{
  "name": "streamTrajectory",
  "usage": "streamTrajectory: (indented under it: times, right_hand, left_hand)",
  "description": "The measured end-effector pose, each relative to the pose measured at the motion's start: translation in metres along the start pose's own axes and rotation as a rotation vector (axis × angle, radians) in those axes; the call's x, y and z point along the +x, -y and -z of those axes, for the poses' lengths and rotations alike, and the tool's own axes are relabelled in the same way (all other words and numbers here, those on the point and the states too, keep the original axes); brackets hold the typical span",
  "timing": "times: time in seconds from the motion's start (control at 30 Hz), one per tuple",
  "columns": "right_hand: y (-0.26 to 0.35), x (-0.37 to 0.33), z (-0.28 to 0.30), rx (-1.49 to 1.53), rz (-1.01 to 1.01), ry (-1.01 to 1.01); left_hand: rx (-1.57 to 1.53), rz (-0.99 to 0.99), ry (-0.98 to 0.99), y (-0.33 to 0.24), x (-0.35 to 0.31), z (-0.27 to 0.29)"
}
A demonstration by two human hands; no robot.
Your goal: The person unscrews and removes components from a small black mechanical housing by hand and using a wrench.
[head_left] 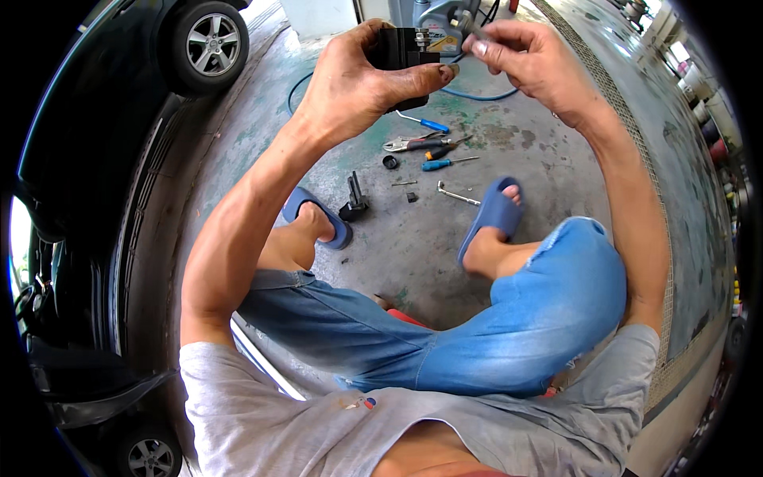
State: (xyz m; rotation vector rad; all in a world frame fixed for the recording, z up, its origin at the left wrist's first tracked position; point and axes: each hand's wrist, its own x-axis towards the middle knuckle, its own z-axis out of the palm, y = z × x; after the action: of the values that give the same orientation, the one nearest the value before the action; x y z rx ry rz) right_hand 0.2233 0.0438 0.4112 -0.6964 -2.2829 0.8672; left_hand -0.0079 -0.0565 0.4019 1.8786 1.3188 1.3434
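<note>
My left hand [358, 83] is raised at the top of the view, closed around a black boxy part [391, 49]. A silvery threaded bolt [422, 40] stands up at that part's right side. To the right, my right hand [531, 67] pinches a small greyish metal piece [462, 22] between thumb and fingertips. It is blurred, so its exact kind does not show. The small piece is apart from the black part, a short way to its right. My palm and fingers hide some of the black part.
On the floor below my hands lie locking pliers [413, 143], screwdrivers [445, 164], a metal wrench-like tool [458, 193] and a black bracket-like part [354, 200]. Beyond them are a grey jug [442, 36] and a blue hose [485, 96]. A dark car [95, 159] stands left.
</note>
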Motion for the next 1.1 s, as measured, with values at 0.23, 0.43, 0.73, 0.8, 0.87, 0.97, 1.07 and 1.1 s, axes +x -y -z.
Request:
streamTrajectory:
  times: [0.23,0.43,0.73,0.8,0.87,0.97,1.07,1.1]
  right_hand:
    - [0.043,-0.008,0.022,0.426,-0.319,-0.037]
    - [0.000,-0.013,0.005,0.638,-0.324,-0.011]
    - [-0.040,-0.005,0.009,0.644,-0.387,0.059]
    - [-0.053,-0.004,0.005,0.663,-0.275,0.070]
    - [-0.053,-0.002,0.002,0.681,-0.170,0.081]
    - [-0.040,0.000,0.006,0.660,-0.346,0.078]
    - [-0.034,0.001,0.005,0.638,-0.313,0.073]
    - [-0.033,0.001,0.004,0.620,-0.270,0.056]
  left_hand:
    - [0.160,0.010,0.094,-0.004,0.017,-0.016]
    - [0.231,0.067,0.160,0.012,0.025,-0.044]
    - [0.300,0.174,0.238,0.014,0.025,-0.053]
    - [0.302,0.187,0.232,0.014,0.024,-0.052]
    - [0.297,0.202,0.230,0.015,0.022,-0.050]
    - [0.332,0.204,0.221,0.010,0.020,-0.044]
    - [0.408,0.164,0.206,0.006,0.018,-0.041]
    - [0.422,0.113,0.171,0.006,0.018,-0.040]
